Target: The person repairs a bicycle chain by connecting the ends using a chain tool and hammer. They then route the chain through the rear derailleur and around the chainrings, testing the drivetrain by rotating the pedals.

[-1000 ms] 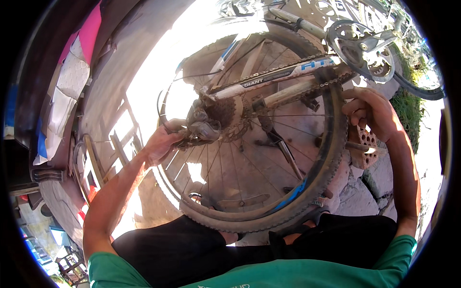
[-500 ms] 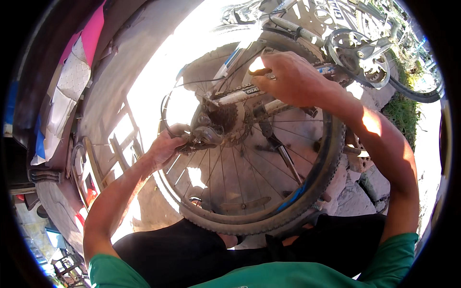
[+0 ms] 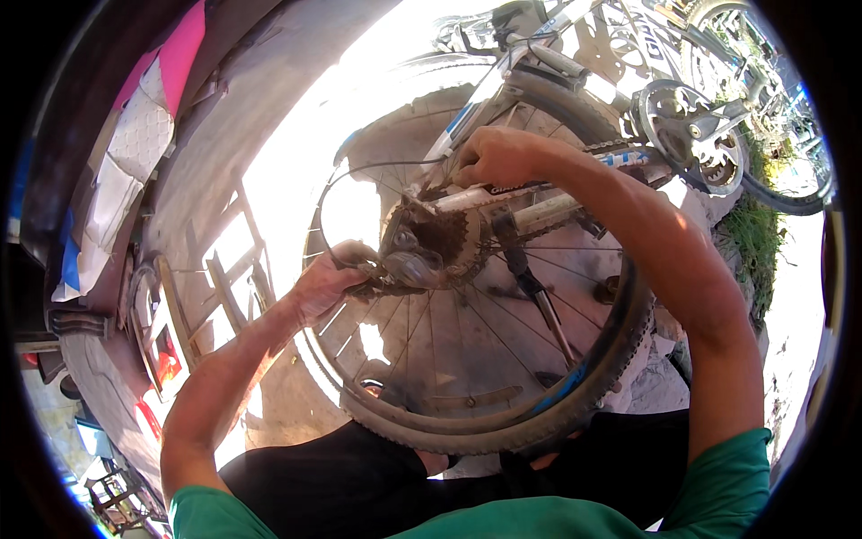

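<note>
A dusty bicycle lies in front of me, its rear wheel nearest my knees. My left hand is closed round the rear derailleur, beside the dirty rear cogs. A black cable loops up from that hand. Higher up, my right hand is closed above the white chainstay, close to the blue-and-white seat stay. Its fingertips are turned away, so what they pinch, if anything, is hidden. The chain runs near my right forearm toward the crankset.
A kickstand crosses the spokes. Other bicycle parts crowd the upper right, near a strip of grass. On the left lie wooden slats and a pink-and-white sheet. Strong sunlight washes out part of the floor.
My right hand has moved left, closer to the seat stay, and its fingers are more curled. The left hand stays on the derailleur. The bicycle appears slightly lower and farther right.
</note>
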`<move>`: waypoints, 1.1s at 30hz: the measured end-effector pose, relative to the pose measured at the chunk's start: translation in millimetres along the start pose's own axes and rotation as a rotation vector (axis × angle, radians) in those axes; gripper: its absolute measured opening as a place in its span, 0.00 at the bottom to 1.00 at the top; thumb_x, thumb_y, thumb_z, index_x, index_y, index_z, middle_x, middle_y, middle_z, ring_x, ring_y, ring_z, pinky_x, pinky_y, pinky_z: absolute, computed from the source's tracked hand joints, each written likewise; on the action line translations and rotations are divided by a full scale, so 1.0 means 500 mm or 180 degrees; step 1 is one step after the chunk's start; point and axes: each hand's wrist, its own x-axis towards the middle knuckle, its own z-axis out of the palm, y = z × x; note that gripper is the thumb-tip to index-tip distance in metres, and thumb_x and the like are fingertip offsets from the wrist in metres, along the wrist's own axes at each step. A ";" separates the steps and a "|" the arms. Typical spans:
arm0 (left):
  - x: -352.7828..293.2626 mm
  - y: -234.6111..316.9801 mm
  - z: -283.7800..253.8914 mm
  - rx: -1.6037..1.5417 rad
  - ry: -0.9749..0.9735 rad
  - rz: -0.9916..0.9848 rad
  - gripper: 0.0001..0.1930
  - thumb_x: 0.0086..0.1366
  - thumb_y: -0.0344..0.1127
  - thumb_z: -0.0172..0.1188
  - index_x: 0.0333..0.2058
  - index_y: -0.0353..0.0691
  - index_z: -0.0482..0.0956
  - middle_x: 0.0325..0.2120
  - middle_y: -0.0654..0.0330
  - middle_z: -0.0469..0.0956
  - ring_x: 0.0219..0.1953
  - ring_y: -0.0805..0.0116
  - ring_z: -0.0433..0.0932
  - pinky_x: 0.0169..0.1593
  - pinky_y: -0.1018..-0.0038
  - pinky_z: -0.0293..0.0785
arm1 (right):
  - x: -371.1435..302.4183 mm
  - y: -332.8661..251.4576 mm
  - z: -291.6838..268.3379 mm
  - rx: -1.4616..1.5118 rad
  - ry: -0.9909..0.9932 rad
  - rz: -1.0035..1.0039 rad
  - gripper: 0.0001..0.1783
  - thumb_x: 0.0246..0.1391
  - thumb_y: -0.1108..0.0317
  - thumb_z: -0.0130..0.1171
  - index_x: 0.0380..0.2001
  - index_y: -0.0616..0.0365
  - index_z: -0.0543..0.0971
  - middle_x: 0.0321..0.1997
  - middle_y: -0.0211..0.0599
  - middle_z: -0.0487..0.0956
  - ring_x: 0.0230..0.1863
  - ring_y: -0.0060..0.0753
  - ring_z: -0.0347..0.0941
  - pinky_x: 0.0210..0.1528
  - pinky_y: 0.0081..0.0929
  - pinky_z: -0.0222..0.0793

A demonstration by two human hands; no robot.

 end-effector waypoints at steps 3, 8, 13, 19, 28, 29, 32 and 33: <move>-0.009 -0.025 -0.012 -0.0075 -0.0011 -0.0084 0.13 0.67 0.27 0.57 0.49 0.37 0.73 0.40 0.56 0.78 0.38 0.66 0.79 0.42 0.70 0.77 | 0.005 0.005 0.016 0.0027 0.0371 -0.0259 0.17 0.53 0.58 0.61 0.35 0.63 0.84 0.29 0.51 0.81 0.33 0.49 0.78 0.40 0.41 0.71; -0.052 -0.052 0.021 -0.0277 0.0184 -0.0163 0.17 0.70 0.38 0.58 0.49 0.33 0.70 0.36 0.52 0.78 0.33 0.66 0.80 0.36 0.70 0.79 | 0.013 0.000 0.024 -0.0089 0.0670 -0.0119 0.17 0.53 0.58 0.62 0.33 0.64 0.83 0.27 0.54 0.79 0.33 0.52 0.78 0.38 0.42 0.71; -0.086 -0.060 0.054 -0.0305 0.0133 -0.0390 0.16 0.72 0.37 0.53 0.52 0.33 0.67 0.39 0.52 0.75 0.36 0.63 0.79 0.38 0.66 0.80 | 0.023 0.002 0.023 -0.0023 0.0718 0.0154 0.19 0.53 0.54 0.64 0.30 0.63 0.83 0.28 0.56 0.80 0.34 0.54 0.79 0.38 0.44 0.72; -0.111 -0.067 0.065 -0.0188 0.0070 -0.0436 0.17 0.74 0.40 0.50 0.53 0.33 0.66 0.37 0.55 0.75 0.35 0.65 0.79 0.38 0.67 0.79 | 0.021 -0.012 0.018 0.0109 0.0722 0.0259 0.21 0.51 0.52 0.68 0.30 0.63 0.84 0.29 0.55 0.81 0.35 0.52 0.80 0.39 0.44 0.73; -0.147 -0.095 0.123 0.0306 -0.0412 -0.0849 0.21 0.76 0.47 0.46 0.55 0.34 0.70 0.38 0.56 0.80 0.34 0.69 0.82 0.36 0.73 0.78 | 0.034 -0.003 0.016 0.0231 0.0475 0.0334 0.21 0.52 0.53 0.67 0.37 0.63 0.85 0.30 0.50 0.82 0.34 0.43 0.80 0.39 0.39 0.74; -0.151 -0.089 0.132 0.0442 -0.0486 -0.0788 0.22 0.75 0.47 0.47 0.55 0.34 0.70 0.37 0.57 0.81 0.35 0.69 0.82 0.36 0.74 0.77 | 0.035 0.000 0.015 0.0286 0.0409 0.0325 0.21 0.52 0.53 0.66 0.37 0.63 0.85 0.29 0.49 0.82 0.33 0.41 0.80 0.38 0.38 0.74; -0.143 -0.076 0.157 0.1396 -0.0606 0.0305 0.20 0.76 0.46 0.45 0.51 0.31 0.70 0.37 0.54 0.79 0.35 0.67 0.81 0.39 0.72 0.79 | 0.052 0.028 0.020 0.0643 0.0056 0.0219 0.22 0.52 0.51 0.65 0.38 0.61 0.85 0.30 0.46 0.83 0.33 0.37 0.79 0.37 0.36 0.74; -0.140 -0.064 0.163 0.1133 -0.0681 -0.0046 0.20 0.76 0.46 0.45 0.51 0.31 0.71 0.36 0.54 0.79 0.34 0.68 0.81 0.39 0.72 0.79 | 0.055 0.038 0.021 0.0567 0.0001 0.0285 0.22 0.53 0.51 0.64 0.37 0.61 0.85 0.30 0.45 0.83 0.33 0.36 0.79 0.38 0.35 0.73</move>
